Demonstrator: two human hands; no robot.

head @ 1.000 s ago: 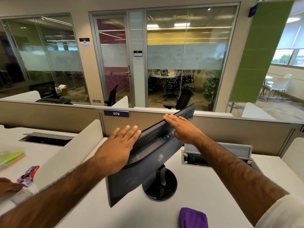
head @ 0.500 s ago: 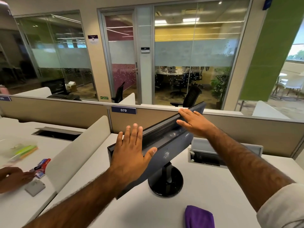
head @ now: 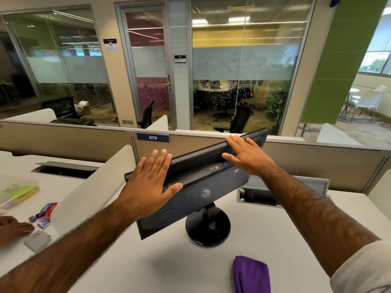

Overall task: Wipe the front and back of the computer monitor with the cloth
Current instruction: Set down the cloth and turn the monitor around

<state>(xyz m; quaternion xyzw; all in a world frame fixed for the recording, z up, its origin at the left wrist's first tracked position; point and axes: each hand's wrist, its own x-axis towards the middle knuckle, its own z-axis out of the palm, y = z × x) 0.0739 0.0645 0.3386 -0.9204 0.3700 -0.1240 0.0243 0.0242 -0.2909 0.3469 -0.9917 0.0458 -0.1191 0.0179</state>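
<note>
Left hand and right hand press flat on monitor atop white office desk.

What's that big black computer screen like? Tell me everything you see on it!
The monitor is a thin, dark, plastic-looking panel, its back facing the camera, with vent slits and pale smudges. It stands skewed on a short neck and round black base on the white desk. The left hand presses flat on its left end; the right hand lies flat on its top edge.
</note>
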